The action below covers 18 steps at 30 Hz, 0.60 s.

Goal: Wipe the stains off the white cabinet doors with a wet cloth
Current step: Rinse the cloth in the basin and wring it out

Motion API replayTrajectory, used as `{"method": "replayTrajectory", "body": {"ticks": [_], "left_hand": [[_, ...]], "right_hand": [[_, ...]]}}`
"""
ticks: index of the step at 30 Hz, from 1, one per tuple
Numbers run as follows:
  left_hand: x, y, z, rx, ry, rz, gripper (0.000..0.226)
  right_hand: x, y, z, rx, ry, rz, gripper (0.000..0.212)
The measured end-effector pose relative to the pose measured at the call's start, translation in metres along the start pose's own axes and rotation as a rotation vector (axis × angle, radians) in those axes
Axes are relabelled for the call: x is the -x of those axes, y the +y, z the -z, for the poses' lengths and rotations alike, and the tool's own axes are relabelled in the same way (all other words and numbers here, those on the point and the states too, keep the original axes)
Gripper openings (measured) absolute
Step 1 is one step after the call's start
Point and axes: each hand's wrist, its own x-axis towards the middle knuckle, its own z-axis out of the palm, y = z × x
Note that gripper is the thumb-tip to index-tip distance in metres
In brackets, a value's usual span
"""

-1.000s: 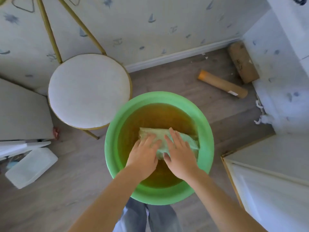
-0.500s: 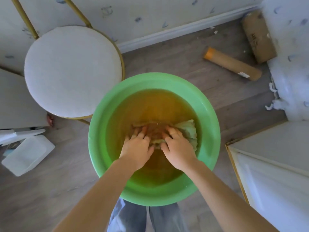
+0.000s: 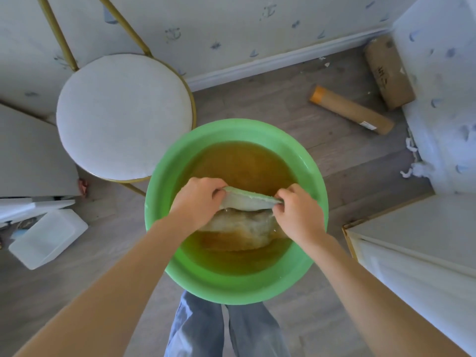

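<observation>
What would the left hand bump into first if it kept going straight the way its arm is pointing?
Probably the cloth it already grips, then the brownish water and the far wall of the green basin. Depth is hard to judge from above, so the left hand might pass over the rim instead.

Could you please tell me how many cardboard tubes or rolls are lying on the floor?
2. A long tube with an orange cap lies beyond the green basin, to its right. A thicker brown roll lies in the far right corner by the baseboard. Others may be out of view.
</observation>
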Motion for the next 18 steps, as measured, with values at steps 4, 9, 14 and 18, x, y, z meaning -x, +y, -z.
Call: {"method": "replayTrajectory", "body": {"ticks": [4, 9, 14, 18], "left_hand": [[-0.001, 0.006, 0.019, -0.027, 0.084, -0.040, 0.021], [0.005, 0.015, 0.042, 0.041, 0.174, -0.160, 0.024], [0.008, 0.025, 0.058, 0.103, 0.147, -0.139, 0.026], [0.010, 0.021, 0.046, 0.036, 0.089, -0.122, 0.024]], "right_hand": [[-0.007, -0.004, 0.018, -0.159, 0.080, -0.027, 0.022], [-0.002, -0.017, 0.053, -0.379, 0.200, -0.011, 0.027], [0.001, -0.025, 0.073, -0.533, 0.243, -0.079, 0.039], [-0.003, -0.025, 0.052, -0.429, 0.187, -0.072, 0.033]]}}
